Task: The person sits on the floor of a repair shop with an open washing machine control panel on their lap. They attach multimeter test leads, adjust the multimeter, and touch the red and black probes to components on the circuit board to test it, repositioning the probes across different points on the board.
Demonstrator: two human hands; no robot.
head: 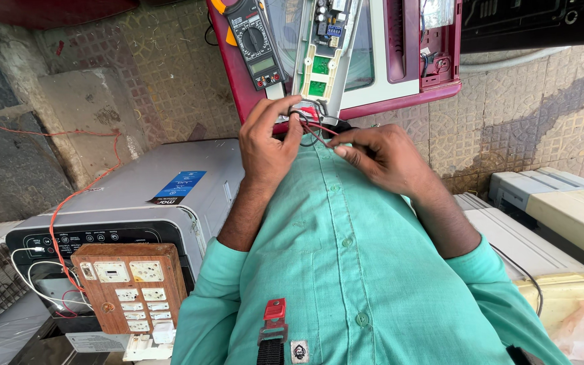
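Observation:
My left hand (268,142) and my right hand (380,157) meet just above my green shirt, at the near end of a long white panel with a green circuit board (319,57). Both hands pinch thin red and black wires (313,125) that come from that end of the panel. The left fingers curl over the wires from the left; the right fingertips hold them from the right. A black and yellow clamp multimeter (255,40) lies just left of the panel on a maroon appliance top (434,84).
A grey appliance (136,196) sits at left, with a wooden switchboard (130,287) leaning on it and a red wire (69,203) trailing over it. Cream-coloured machines (562,209) stand at right. Patterned tile floor (508,115) lies beyond.

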